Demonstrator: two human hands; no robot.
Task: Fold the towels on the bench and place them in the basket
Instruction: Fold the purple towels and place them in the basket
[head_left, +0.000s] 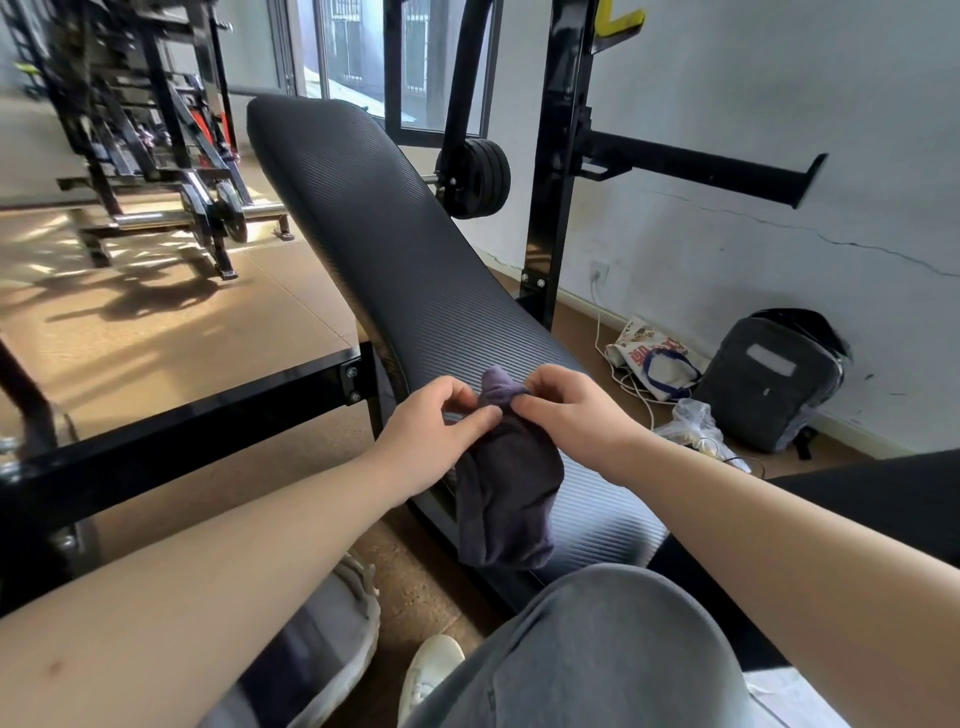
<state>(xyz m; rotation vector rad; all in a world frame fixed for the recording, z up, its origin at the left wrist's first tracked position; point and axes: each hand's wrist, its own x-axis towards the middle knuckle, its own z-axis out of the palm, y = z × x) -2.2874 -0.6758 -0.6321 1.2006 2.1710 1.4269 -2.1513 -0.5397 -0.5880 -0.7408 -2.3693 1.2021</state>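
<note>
Over bench (374, 218), both hands pinch towel's (506, 499) top

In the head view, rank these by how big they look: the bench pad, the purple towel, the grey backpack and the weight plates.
1. bench pad
2. purple towel and grey backpack: about alike, towel nearer the camera, so unranked
3. weight plates
</note>
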